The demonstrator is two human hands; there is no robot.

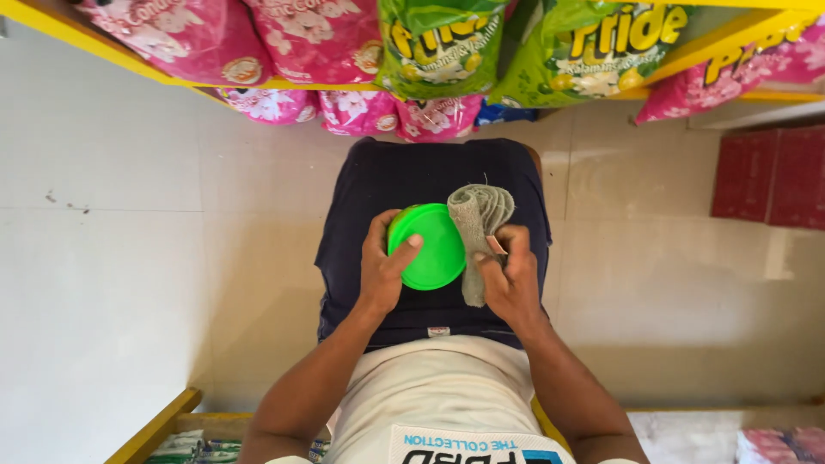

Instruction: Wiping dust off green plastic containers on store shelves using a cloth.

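I look down at my lap, where dark shorts (404, 185) cover my legs. My left hand (381, 268) grips a round bright green plastic lid or bowl (431, 249), thumb lying across its face. My right hand (510, 277) holds a grey-green cloth (478, 222) bunched against the right edge of the green piece; the cloth's folded end rises above my fingers and a strip hangs down below them.
Yellow shelves (129, 64) ahead carry pink bags (185, 39) and green bags (438, 47). Red boxes (769, 176) stand at the right. Pale tiled floor (112, 258) surrounds me. A yellow wooden edge (159, 425) and more packets lie at the bottom left.
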